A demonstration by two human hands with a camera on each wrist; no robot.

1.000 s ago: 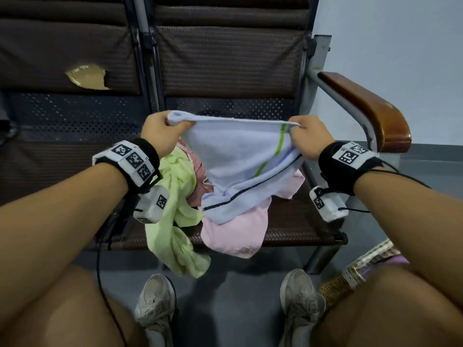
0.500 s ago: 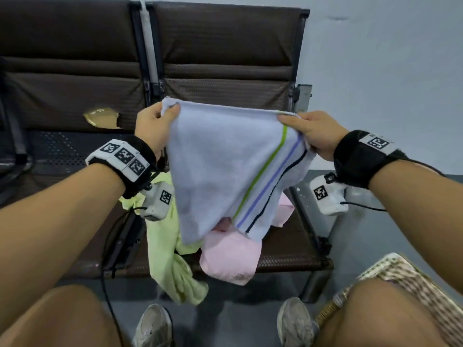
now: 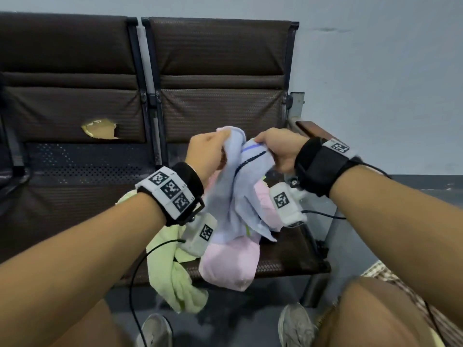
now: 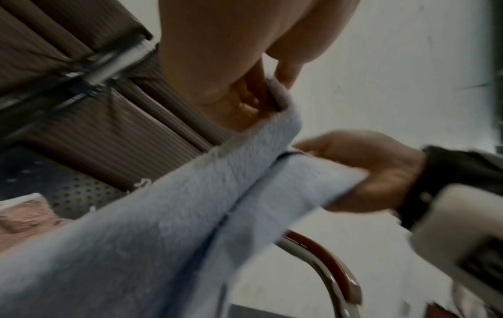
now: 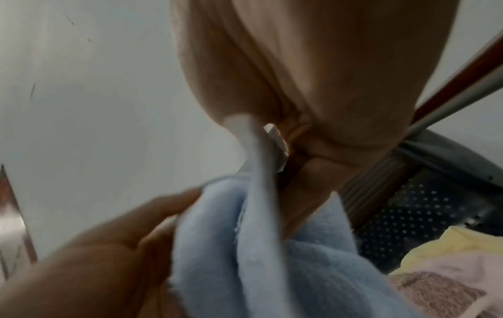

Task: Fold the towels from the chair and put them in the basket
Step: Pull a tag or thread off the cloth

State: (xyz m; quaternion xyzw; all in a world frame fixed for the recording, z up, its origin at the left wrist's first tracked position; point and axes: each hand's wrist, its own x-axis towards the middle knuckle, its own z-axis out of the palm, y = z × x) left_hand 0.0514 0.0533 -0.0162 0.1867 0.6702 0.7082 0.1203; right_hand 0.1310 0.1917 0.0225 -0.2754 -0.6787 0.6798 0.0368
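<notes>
Blue towel [image 3: 235, 196] held above chair seat [image 3: 288, 249], top corners brought together — first fold under way by look of it. Left hand [image 3: 205, 151] and right hand [image 3: 278, 149] each pinch top edge. Pink towel [image 3: 229, 264] and green towel [image 3: 172, 276] unfolded on seat. Basket [image 3: 375, 269] near right, mostly hidden by knee — contents not visible.

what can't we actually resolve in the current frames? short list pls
- Basket, head view: only a woven strip at the lower right shows, behind the right knee and cut by the edge; contents unseen.
- Blue towel, head view: bunched between left hand and right hand; fold state unclear.
- Pink towel: partly under the blue one.
- Both wrist views: motion-blurred; finger placement indistinct.
</notes>
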